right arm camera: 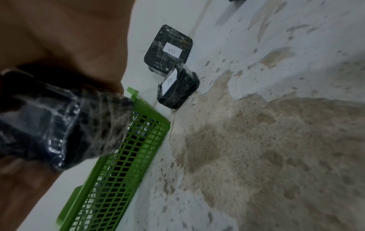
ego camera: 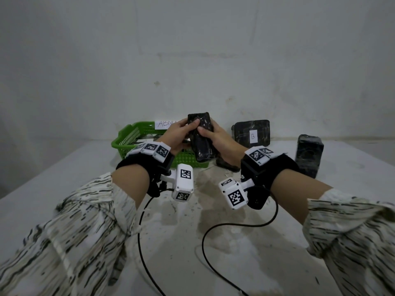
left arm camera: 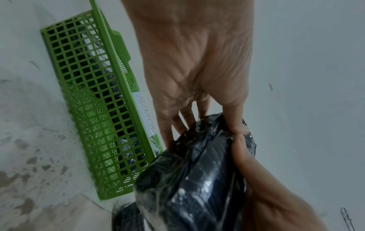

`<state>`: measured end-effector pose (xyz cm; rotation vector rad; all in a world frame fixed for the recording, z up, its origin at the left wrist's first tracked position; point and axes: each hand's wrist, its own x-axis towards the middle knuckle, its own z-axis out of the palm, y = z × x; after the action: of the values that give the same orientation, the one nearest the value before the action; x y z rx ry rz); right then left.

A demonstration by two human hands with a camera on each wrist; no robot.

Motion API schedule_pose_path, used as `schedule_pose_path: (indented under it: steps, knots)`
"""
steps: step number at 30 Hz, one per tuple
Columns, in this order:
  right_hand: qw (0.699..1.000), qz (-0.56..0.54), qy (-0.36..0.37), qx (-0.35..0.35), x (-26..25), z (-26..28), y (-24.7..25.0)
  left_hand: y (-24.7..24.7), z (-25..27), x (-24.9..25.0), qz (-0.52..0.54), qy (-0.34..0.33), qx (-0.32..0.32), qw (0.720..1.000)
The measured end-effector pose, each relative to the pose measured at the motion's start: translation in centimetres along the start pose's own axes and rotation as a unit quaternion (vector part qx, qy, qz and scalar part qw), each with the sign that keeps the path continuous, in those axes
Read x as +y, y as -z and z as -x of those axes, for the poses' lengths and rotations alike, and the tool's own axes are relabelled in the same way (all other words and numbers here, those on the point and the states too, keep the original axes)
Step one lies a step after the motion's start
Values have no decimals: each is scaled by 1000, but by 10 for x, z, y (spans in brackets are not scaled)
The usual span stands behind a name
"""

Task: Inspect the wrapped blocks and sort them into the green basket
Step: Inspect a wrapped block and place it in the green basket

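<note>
A black block wrapped in clear film (ego camera: 202, 137) is held upright above the table, just right of the green basket (ego camera: 128, 137). My left hand (ego camera: 186, 130) grips its left side with the thumb on the front face. From the right, my right hand (ego camera: 211, 134) grips it, thumb pressed beside the left thumb. In the left wrist view, the left hand's fingers (left arm camera: 177, 123) curl over the block's (left arm camera: 197, 179) top end. The right wrist view shows the block (right arm camera: 59, 125) close up over the basket's corner (right arm camera: 142, 112). Dark wrapped blocks lie inside the basket.
A paper label reading ABNORMAL (left arm camera: 145, 114) is on the basket's far rim. A wrapped block marked B (ego camera: 252, 133) leans on the wall. Another B block (right arm camera: 177, 89) lies in front of it, and a third stands at the right (ego camera: 308, 154). Black cables (ego camera: 213, 231) cross the stained table.
</note>
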<state>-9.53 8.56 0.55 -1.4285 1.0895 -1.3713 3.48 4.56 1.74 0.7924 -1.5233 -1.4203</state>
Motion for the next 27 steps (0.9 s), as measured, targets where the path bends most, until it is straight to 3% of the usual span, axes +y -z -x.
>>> schedule_pose_path:
  steps: [11,20,27]
  knots:
    - [998,13,-10,-65,3,6,1,5,-1,-4,22,-3,50,998]
    - [991,-49,-46,-117,-1,13,3,13,2,-5,74,84,70,991]
    - [997,-51,-17,-57,0,7,4,16,-4,-6,145,135,118,973]
